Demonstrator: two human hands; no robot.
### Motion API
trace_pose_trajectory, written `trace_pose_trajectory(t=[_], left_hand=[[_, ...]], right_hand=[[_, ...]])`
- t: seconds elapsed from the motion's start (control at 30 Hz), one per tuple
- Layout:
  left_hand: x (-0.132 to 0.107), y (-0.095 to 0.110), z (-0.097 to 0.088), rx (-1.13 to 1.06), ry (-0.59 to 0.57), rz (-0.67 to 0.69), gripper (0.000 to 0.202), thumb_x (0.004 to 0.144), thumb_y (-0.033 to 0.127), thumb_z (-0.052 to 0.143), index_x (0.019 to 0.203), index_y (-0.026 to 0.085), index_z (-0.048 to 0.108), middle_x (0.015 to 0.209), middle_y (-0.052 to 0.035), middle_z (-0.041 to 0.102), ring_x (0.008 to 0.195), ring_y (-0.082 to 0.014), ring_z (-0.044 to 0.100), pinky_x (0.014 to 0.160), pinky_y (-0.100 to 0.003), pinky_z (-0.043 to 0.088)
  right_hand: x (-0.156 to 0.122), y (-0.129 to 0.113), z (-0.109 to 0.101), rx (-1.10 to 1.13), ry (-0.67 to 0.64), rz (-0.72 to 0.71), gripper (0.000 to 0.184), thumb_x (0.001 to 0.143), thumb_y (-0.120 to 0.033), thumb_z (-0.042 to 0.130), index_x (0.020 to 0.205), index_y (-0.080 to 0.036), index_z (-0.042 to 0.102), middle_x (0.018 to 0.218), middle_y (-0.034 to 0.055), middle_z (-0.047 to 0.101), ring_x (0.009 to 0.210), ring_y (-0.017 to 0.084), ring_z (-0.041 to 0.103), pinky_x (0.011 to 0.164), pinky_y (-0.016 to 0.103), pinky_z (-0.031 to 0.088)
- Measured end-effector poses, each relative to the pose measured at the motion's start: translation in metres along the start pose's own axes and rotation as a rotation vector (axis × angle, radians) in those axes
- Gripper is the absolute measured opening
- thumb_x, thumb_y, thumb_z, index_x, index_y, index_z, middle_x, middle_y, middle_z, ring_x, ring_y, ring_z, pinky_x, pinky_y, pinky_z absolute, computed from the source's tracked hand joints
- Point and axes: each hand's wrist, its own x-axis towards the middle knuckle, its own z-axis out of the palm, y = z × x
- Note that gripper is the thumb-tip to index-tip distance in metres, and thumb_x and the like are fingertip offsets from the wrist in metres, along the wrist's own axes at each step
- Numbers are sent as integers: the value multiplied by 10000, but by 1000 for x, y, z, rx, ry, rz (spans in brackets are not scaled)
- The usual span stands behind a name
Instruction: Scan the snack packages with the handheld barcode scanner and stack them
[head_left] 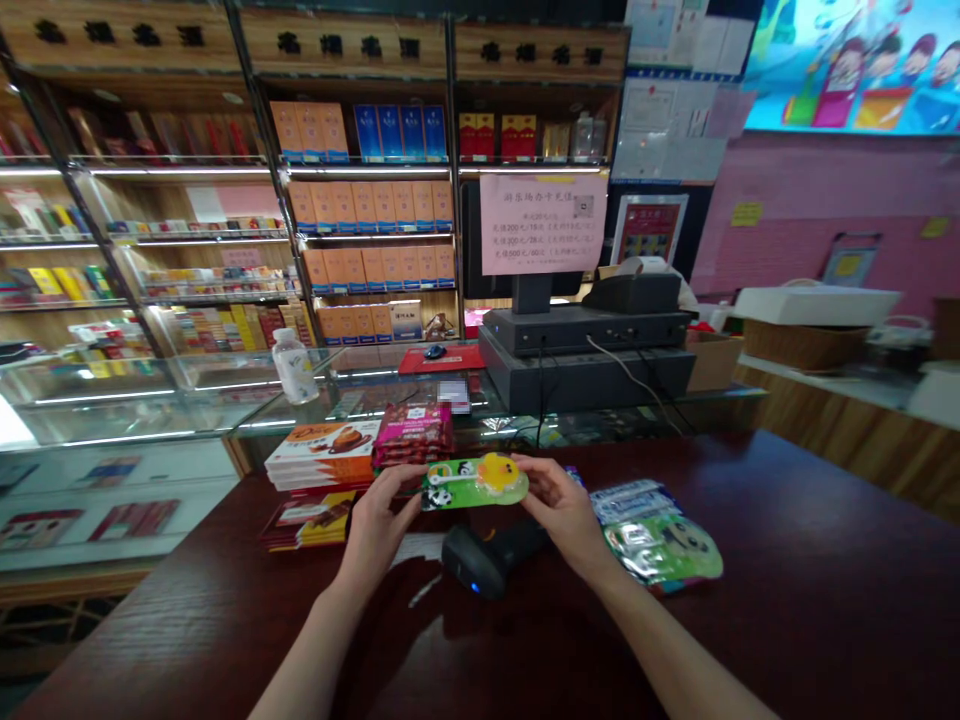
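Both my hands hold a small green packet [474,481] with a yellow cartoon chick and pandas on it, flat above a dark wooden counter [787,600]. My left hand [377,522] pinches its left end, and my right hand [564,508] pinches its right end. Just below the packet lies a black barcode scanner [480,560] with a blue light. A silvery green snack bag [654,532] lies to the right of my right hand.
A stack of orange-and-white boxes [321,453] with a pink packet [414,432] on top sits behind my left hand, more flat boxes [309,518] beside it. A black cash register [585,350] with a pink notice stands behind. Glass display case [150,400], plastic bottle [294,366], stocked shelves.
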Motion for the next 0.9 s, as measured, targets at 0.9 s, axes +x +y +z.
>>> trace_pose_trajectory(t=[0.9], left_hand=[[3,6,2,-177,62,-289,431,795,371,673,1192,204,668,928,-31,736,829,-181,714,794,-330,585]], right_hand=[[-7,-14,7,-503,-100,-298,337,915,-245,627,1251,-271,640,1399,81,600,1291,256,571,1097,474,479]])
